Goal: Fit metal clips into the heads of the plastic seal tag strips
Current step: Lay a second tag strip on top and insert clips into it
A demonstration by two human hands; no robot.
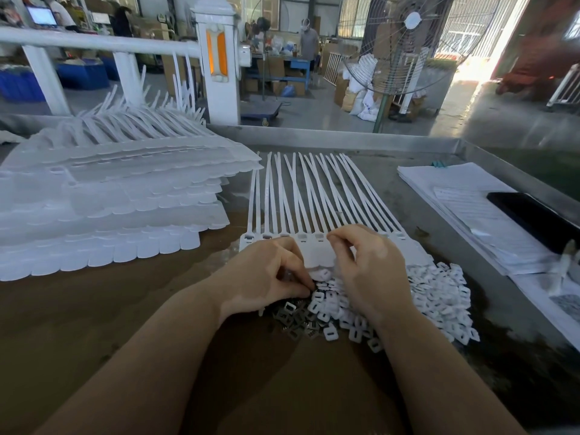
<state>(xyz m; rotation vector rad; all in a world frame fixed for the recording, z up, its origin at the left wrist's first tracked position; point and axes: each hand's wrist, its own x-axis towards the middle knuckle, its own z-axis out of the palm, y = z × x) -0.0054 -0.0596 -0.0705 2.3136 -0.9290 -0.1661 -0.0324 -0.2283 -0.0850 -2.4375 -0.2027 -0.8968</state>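
Two hands are seen at the strip heads [318, 237]: the left hand [270, 274] is pinched into the metal clips [293, 315], nearest it; the right hand [364, 262] is pinched over a head; strips run lengthwise away across the tabletop [94, 309].

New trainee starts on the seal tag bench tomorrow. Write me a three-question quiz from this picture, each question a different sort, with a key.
1. True or false: the right hand rests flat on the sheets of paper.
2. Multiple choice: where is the tall stack of seal tag sheets? A) left of the sheet being worked B) right of it C) under the black phone
3. Fill in: the left hand pinches at the pile of grey ____ clips, which lies beside the white plastic pieces.

Key: 1 false, its fingertips pinch over the strip heads; 2 A; 3 metal.
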